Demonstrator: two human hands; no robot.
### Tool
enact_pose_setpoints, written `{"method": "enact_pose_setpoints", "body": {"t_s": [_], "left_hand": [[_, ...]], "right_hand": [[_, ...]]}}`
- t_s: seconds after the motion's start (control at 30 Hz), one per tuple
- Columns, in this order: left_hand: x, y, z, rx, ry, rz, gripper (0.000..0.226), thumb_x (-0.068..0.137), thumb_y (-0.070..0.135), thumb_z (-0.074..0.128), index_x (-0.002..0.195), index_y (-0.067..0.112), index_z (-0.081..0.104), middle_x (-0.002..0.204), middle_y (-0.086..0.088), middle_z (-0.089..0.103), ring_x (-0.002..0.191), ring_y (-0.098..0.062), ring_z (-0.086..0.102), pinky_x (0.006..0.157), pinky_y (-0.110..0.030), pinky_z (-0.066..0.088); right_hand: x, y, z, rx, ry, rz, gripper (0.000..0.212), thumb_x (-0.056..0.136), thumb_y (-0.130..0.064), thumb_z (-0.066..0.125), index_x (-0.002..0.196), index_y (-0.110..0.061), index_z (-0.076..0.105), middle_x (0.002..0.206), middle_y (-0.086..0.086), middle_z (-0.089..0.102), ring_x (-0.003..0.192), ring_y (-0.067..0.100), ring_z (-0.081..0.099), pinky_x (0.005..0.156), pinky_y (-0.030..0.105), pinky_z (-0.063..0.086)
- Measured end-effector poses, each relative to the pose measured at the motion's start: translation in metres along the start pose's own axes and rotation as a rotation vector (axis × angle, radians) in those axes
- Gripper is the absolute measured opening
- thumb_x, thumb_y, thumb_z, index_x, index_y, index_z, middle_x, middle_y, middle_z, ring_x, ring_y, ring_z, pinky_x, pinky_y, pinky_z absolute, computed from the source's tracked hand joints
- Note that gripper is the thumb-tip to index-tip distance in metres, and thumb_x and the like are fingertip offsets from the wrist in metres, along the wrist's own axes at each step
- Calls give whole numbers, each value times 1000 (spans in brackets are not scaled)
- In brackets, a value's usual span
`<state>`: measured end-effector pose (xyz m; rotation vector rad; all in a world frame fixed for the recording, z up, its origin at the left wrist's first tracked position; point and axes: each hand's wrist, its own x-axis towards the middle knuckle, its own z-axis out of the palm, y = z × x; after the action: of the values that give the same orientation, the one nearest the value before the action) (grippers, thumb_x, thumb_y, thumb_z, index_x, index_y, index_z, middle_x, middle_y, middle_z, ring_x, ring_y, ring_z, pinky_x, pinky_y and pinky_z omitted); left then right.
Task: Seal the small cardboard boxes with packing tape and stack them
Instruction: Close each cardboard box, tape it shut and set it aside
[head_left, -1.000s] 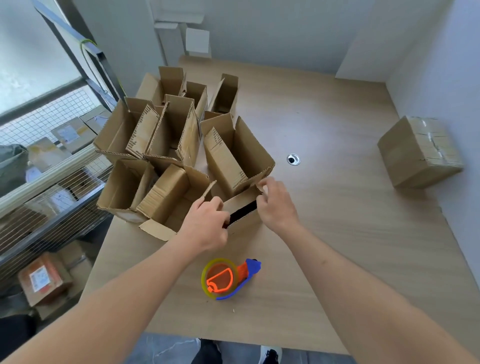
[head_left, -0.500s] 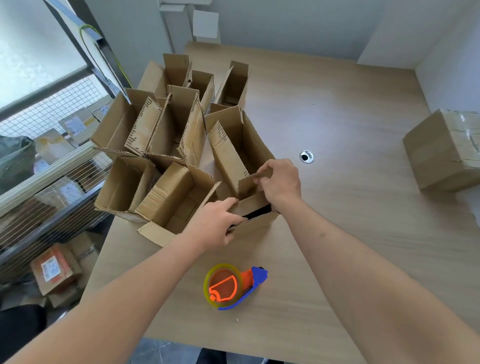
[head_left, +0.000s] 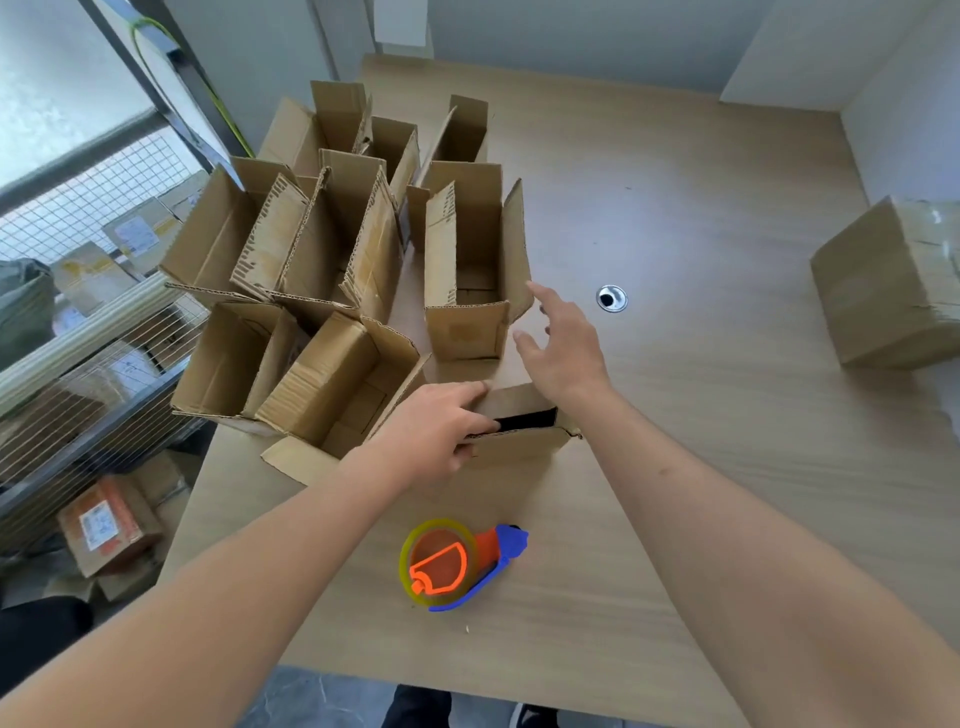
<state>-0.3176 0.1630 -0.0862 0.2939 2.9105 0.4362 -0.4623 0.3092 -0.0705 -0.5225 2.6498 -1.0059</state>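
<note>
Small cardboard box (head_left: 519, 434) at the near middle of the wooden table (head_left: 701, 415), flaps nearly folded down, a dark slit left open between them. Pale wood-grain top, a round metal cable grommet (head_left: 611, 298) set into it, grey walls behind, a wire-mesh rack (head_left: 93, 218) of parcels along the left edge.

Left hand (head_left: 434, 434) pressing on the box's flaps, index finger stretched along the far flap, other fingers bent over the near one. Right hand (head_left: 563, 343) lifted just above and beyond the box, fingers spread and relaxed, holding nothing, fingertips close to the side flap of an upright open box (head_left: 467, 280).

Plain brown corrugated board throughout. Cluster of open boxes (head_left: 322, 249) crowded together on the table's left half, flaps standing up, interiors showing only bare cardboard as far as visible. 1 taped-shut box (head_left: 888, 291) well apart at the right edge by the wall.

Tape dispenser (head_left: 457, 564) near the front edge, lying on its side: orange body, blue handle, yellowish roll, just in front of the box under the left hand.
</note>
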Motion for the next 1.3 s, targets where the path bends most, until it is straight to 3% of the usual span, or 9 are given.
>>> {"method": "enact_pose_setpoints", "body": {"t_s": [0.2, 0.37, 0.53, 0.63, 0.73, 0.83, 1.03, 1.13, 1.3], "left_hand": [[14, 16, 5, -72, 30, -37, 48, 72, 22, 86, 119, 25, 77, 145, -16, 56, 128, -35, 58, 104, -46, 50], [25, 33, 8, -35, 9, -30, 52, 79, 27, 81, 129, 30, 70, 153, -11, 48, 139, -32, 46, 114, -44, 39], [21, 60, 16, -131, 2, -114, 44, 88, 49, 73, 130, 34, 68, 163, -8, 27, 154, -31, 14, 118, -64, 25], [14, 78, 16, -341, 113, -219, 39, 95, 49, 65, 128, 29, 68, 163, -13, 22, 156, -33, 4, 124, -56, 18], [12, 86, 20, -320, 204, -267, 33, 97, 29, 64, 129, 23, 65, 150, -16, 34, 147, -39, 26, 119, -49, 33], [12, 92, 23, -332, 264, -341, 39, 93, 23, 67, 132, 22, 60, 123, -8, 42, 109, -28, 51, 96, -43, 52], [12, 101, 17, -463, 233, -378, 43, 87, 17, 70, 128, 26, 59, 110, -2, 41, 85, -14, 52, 76, -9, 39], [6, 102, 16, -505, 232, -386, 53, 85, 15, 74, 133, 21, 54, 113, -1, 41, 83, -10, 54, 72, -1, 37], [2, 104, 24, -486, 318, -426, 68, 81, 14, 78, 140, 10, 44, 123, -4, 41, 103, -15, 50, 86, -11, 36]], "right_hand": [[-49, 38, -24, -35, -8, 98, 92, 87, -27, 70, 156, -48, 13, 119, -3, 55, 103, 17, 55, 85, 38, 50], [-66, 64, -30, -24, 14, 191, 49, 82, -10, 66, 128, -26, 64, 120, 1, 66, 102, 23, 65, 91, 37, 54], [-87, 74, -45, -33, 91, 231, 51, 84, 2, 55, 127, -21, 68, 121, 3, 70, 108, 27, 66, 96, 37, 53], [-98, 80, -56, -68, 106, 272, 52, 84, 4, 52, 124, -23, 71, 118, 5, 72, 111, 29, 65, 94, 36, 54], [-109, 87, -65, -130, 127, 338, 49, 85, 1, 55, 123, -26, 71, 119, 6, 68, 109, 29, 64, 92, 36, 54], [-120, 95, -70, -116, 149, 368, 46, 84, -2, 61, 122, -27, 70, 119, 7, 61, 106, 27, 63, 88, 34, 52], [-128, 99, -72, -185, 0, 219, 49, 75, -9, 85, 113, -31, 62, 108, -6, 47, 88, 19, 56, 69, 32, 48], [-123, 93, -70, -218, 1, 224, 25, 79, -27, 86, 97, -27, 68, 106, -9, 52, 91, 17, 58, 67, 29, 41], [-121, 92, -65, -334, 18, 113, 33, 93, -31, 71, 123, -25, 59, 117, -3, 58, 100, 27, 61, 71, 34, 45]]}}
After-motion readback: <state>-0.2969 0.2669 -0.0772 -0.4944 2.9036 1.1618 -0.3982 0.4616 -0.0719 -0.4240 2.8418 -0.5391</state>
